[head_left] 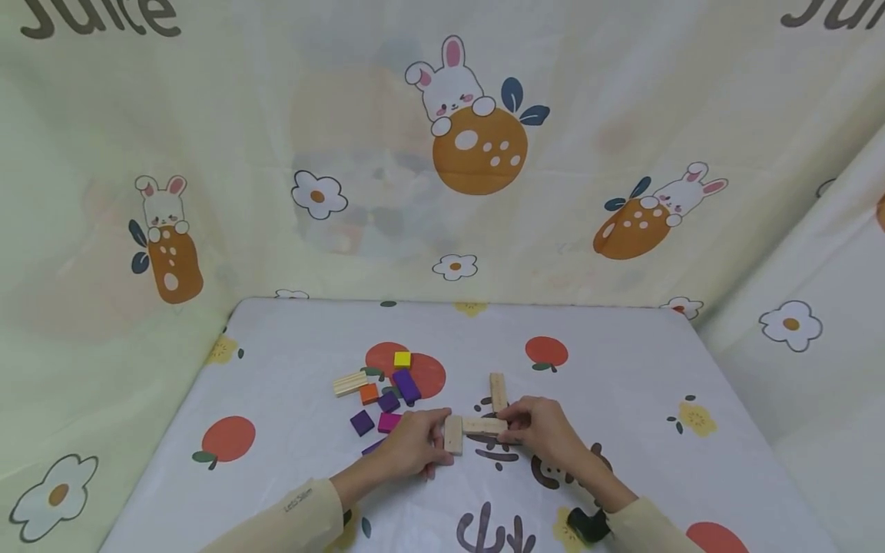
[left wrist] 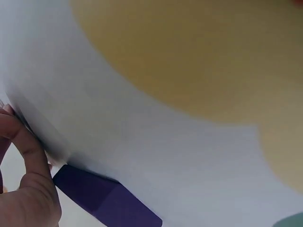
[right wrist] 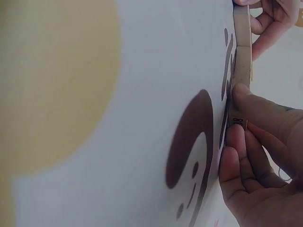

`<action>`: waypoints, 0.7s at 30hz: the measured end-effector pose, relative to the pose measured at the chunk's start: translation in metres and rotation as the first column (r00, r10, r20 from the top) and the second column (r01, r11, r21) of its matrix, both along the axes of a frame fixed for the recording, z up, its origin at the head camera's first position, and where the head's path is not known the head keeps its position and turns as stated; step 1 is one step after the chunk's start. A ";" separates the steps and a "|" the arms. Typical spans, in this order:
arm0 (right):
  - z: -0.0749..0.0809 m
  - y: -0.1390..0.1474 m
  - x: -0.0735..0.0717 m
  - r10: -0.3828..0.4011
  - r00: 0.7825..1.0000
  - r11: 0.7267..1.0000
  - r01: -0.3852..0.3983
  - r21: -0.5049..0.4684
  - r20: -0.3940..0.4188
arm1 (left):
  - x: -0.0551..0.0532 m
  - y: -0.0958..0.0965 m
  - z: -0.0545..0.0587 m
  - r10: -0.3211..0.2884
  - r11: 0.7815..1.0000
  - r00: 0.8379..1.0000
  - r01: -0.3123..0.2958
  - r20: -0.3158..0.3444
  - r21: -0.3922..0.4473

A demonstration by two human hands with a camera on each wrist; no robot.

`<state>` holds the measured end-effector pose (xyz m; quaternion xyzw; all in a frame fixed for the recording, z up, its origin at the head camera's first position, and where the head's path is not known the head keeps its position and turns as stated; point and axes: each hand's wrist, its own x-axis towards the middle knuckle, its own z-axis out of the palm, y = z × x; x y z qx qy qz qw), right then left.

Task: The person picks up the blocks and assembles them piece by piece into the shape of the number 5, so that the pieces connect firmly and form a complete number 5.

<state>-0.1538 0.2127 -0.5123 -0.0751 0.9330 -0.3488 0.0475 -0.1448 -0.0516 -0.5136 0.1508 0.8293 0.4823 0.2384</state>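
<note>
My left hand (head_left: 413,443) grips a plain wooden block (head_left: 452,435) at its two ends, thumb at the near end and a finger at the far one. A second wooden block (head_left: 482,426) lies crosswise against its right side. My right hand (head_left: 546,430) pinches the right end of that crosswise block, which bears dark printed marks in the right wrist view. Behind it, a third wooden block (head_left: 498,392) points away from me, its near end close to my right fingertips. In the left wrist view a purple block (left wrist: 106,196) lies beside my left hand.
Left of the wooden blocks are a yellow cube (head_left: 402,359), an orange cube (head_left: 369,394), a pink block (head_left: 389,422), several purple blocks (head_left: 362,422) and pale wooden sticks (head_left: 350,383). A black object (head_left: 588,526) lies by my right sleeve. Printed curtains surround the cloth-covered table (head_left: 290,476).
</note>
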 end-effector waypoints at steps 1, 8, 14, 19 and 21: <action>0.000 0.000 -0.001 -0.004 1.000 1.000 0.004 0.000 -0.002 | -0.001 0.001 0.000 0.001 1.000 1.000 -0.001 -0.009 -0.003; 0.003 -0.002 -0.007 -0.011 1.000 1.000 0.012 0.025 -0.024 | -0.009 0.009 0.004 0.013 0.997 0.999 -0.016 -0.037 -0.070; 0.002 -0.003 -0.012 -0.026 0.999 0.999 0.027 0.028 -0.035 | -0.018 0.012 0.008 0.007 0.994 0.999 -0.013 -0.052 -0.110; 0.000 -0.004 -0.016 -0.044 0.999 0.999 0.044 0.010 -0.030 | -0.022 0.015 0.013 0.016 0.991 0.998 -0.023 -0.055 -0.131; 0.000 -0.005 -0.017 -0.056 0.998 0.998 0.056 -0.001 -0.024 | -0.023 0.015 0.014 0.021 0.990 0.998 -0.028 -0.055 -0.137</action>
